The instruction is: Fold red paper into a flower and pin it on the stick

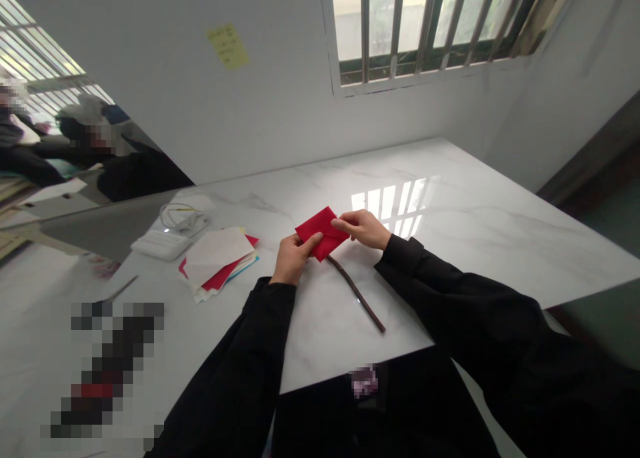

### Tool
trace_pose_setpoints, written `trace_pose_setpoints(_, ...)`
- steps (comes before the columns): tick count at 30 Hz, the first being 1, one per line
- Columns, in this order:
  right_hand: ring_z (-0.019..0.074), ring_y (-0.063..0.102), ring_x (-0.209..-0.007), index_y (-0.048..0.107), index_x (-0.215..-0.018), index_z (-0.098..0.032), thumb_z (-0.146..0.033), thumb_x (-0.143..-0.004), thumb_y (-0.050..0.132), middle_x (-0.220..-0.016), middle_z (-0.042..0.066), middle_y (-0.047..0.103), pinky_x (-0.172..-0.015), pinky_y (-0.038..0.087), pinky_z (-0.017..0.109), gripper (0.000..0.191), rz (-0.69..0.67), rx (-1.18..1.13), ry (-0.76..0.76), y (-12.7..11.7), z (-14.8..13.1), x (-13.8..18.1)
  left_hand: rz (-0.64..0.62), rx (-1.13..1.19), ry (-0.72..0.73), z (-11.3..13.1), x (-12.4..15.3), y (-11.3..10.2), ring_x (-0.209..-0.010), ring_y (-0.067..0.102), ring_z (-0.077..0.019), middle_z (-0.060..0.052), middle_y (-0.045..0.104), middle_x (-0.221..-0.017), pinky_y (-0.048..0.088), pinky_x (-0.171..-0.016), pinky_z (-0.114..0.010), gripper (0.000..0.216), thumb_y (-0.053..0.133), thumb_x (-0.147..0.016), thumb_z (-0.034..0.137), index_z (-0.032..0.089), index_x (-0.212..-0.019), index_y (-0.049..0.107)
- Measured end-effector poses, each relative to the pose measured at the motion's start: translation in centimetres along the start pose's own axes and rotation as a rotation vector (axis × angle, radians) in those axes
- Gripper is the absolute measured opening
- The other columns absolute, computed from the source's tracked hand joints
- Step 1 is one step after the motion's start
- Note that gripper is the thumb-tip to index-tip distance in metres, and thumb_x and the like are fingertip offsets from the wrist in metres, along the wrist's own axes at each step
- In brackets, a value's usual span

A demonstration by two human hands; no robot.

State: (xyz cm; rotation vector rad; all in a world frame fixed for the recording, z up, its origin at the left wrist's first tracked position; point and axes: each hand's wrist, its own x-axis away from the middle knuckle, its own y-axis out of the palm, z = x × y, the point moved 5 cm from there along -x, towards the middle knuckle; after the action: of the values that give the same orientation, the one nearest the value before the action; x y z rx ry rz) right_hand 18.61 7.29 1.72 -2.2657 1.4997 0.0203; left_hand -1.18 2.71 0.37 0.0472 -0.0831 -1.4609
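A folded red paper [327, 228], shaped like a small envelope, is held up over the marble-patterned table. My left hand [294, 255] grips its lower left edge, thumb on top. At its right corner my right hand [365, 228] pinches the paper between thumb and fingers. Below it, a thin, slightly bent brown stick [357, 293] lies on the table, its upper end hidden behind the paper. Left of my left hand is a loose stack of coloured paper sheets [220, 258], white on top with red and blue edges showing.
Behind the stack sit a white device [163, 241] and a coiled white cable [183, 215]. A dark, thin-handled tool [120, 290] lies at left, near a blurred-out dark object [107, 371]. A yellow note [228, 46] sticks to the wall by a barred window [415, 28]. Other people sit at far left.
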Motion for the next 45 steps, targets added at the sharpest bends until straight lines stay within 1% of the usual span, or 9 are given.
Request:
trace_pose_setpoints(3,0.0162,0.066,-0.07,0.079,-0.085,-0.018,-0.046,-0.099,0.064,-0.075,0.003,0.075,-0.071,0.048,0.028,0.035,0.21,0.198,-0.013,-3.1,0.7,-0.4,0.113,0.044,0.004,0.3,-0.1,-0.7,-0.073,0.072,-0.0203,-0.009,0.079,-0.08,0.059,-0.072,-0.031,0.058,0.1,-0.053,0.05,0.009,-0.089,0.079)
trace_pose_setpoints(7,0.0189,0.07,-0.08,0.08,-0.091,-0.018,-0.028,-0.095,0.068,-0.09,0.005,0.081,-0.08,0.051,0.03,0.016,0.405,0.345,0.112,-6.4,3.4,-0.6,0.221,0.174,-0.003,0.6,-0.3,-1.5,-0.079,0.073,-0.0198,-0.008,0.079,-0.084,0.06,-0.073,-0.029,0.054,0.1,-0.055,0.042,0.01,-0.092,0.077)
trace_pose_setpoints(10,0.0185,0.069,-0.078,0.082,-0.098,-0.018,-0.024,-0.09,0.075,-0.093,0.005,0.081,-0.079,0.05,0.031,0.012,0.368,0.425,0.152,-6.4,4.9,-0.7,0.278,0.235,-0.008,0.6,-0.6,-2.2,-0.082,0.075,-0.0206,-0.007,0.078,-0.084,0.062,-0.074,-0.029,0.05,0.099,-0.058,0.037,0.011,-0.093,0.075)
trace_pose_setpoints(16,0.0179,0.067,-0.082,0.083,-0.107,-0.019,-0.024,-0.087,0.081,-0.092,0.004,0.079,-0.082,0.05,0.03,0.021,0.178,0.484,0.006,-2.8,4.4,-1.7,0.353,0.303,0.008,0.2,-1.3,-3.6,-0.082,0.076,-0.0213,-0.007,0.078,-0.082,0.064,-0.079,-0.032,0.04,0.096,-0.062,0.03,0.012,-0.089,0.074)
trace_pose_setpoints(24,0.0198,0.07,-0.085,0.083,-0.105,-0.02,-0.033,-0.091,0.078,-0.091,0.005,0.079,-0.079,0.049,0.029,0.02,0.229,0.526,0.091,-0.8,4.6,-5.0,0.34,0.24,0.085,-0.1,-1.4,-3.5,-0.079,0.073,-0.0188,-0.008,0.079,-0.086,0.062,-0.078,-0.03,0.046,0.098,-0.056,0.037,0.011,-0.087,0.077)
trace_pose_setpoints(28,0.0212,0.068,-0.083,0.084,-0.098,-0.022,-0.031,-0.092,0.073,-0.09,0.005,0.078,-0.076,0.048,0.03,0.016,0.255,0.572,0.112,-0.7,4.8,-5.4,0.303,0.193,0.089,-0.4,-1.3,-3.1,-0.079,0.073,-0.0205,-0.008,0.078,-0.082,0.06,-0.079,-0.032,0.053,0.1,-0.052,0.044,0.01,-0.086,0.078)
trace_pose_setpoints(32,0.0201,0.066,-0.079,0.082,-0.088,-0.02,-0.024,-0.086,0.07,-0.085,0.005,0.077,-0.077,0.048,0.031,0.012,0.273,0.551,0.051,-1.0,4.5,-4.9,0.273,0.138,0.102,-0.6,-1.4,-3.0,-0.079,0.074,-0.0225,-0.009,0.079,-0.084,0.06,-0.08,-0.035,0.058,0.1,-0.051,0.051,0.01,-0.087,0.079)
trace_pose_setpoints(40,0.0176,0.069,-0.075,0.065,-0.072,-0.019,-0.019,-0.077,0.067,-0.079,0.002,0.076,-0.077,0.052,0.03,0.006,0.315,0.325,-0.023,-3.0,3.3,-1.3,0.209,0.074,0.096,-1.0,-1.3,-2.5,-0.078,0.072,-0.0221,-0.01,0.08,-0.086,0.059,-0.081,-0.035,0.059,0.098,-0.055,0.053,0.01,-0.09,0.08)
trace_pose_setpoints(45,0.016,0.064,-0.062,0.061,-0.07,-0.02,-0.02,-0.076,0.068,-0.065,0.0,0.069,-0.063,0.047,0.027,0.009,0.167,0.275,0.086,-3.1,3.4,0.0,0.16,0.037,0.082,-0.9,-0.9,-1.8,-0.077,0.071,-0.0214,-0.01,0.079,-0.085,0.057,-0.079,-0.033,0.057,0.098,-0.056,0.051,0.01,-0.09,0.08)
